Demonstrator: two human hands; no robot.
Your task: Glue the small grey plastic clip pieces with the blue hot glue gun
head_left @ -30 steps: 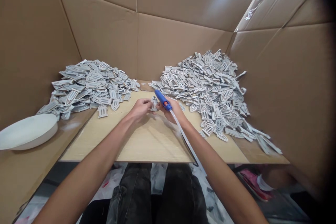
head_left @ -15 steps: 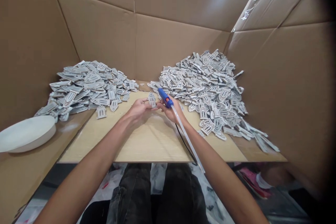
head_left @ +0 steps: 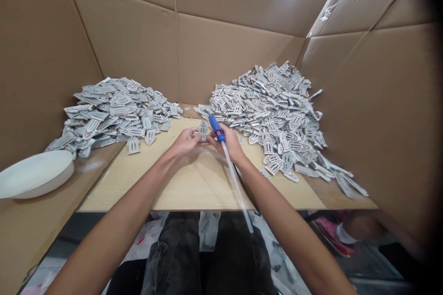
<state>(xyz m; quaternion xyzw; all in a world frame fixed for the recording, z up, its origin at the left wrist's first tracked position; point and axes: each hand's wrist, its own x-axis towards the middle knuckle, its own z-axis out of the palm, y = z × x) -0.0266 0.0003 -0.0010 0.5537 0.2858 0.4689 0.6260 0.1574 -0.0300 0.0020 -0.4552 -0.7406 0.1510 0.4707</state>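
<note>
Though hemmed in by cardboard walls (head_left: 242, 41) at the back and on both sides, open at the near edge of the counter (head_left: 194, 193), with dark trousers (head_left: 173, 253) below. Offers most room over the middle and front, narrowing toward the back between a left heap (head_left: 117, 106) and a larger right heap (head_left: 273, 115) of gray arched pieces. Crowded on the right, up against the side wall and down toward the near corner; at far left, taken up by a white bowl (head_left: 38, 173). Has a stray piece (head_left: 133, 145) lying just in front of the left heap.

Holds one small arched piece (head_left: 203, 131) upright, pointed end up, between both hands: pinched at its left side by the left hand (head_left: 187, 142). Has the right hand (head_left: 230, 145) wrapped around a blue glue gun (head_left: 216, 125), fingertips by the lower right of the held piece; cannot tell whether touching. Trails a translucent stick (head_left: 237, 186) from the gun past the near edge, left of the right forearm (head_left: 277, 203).
</note>
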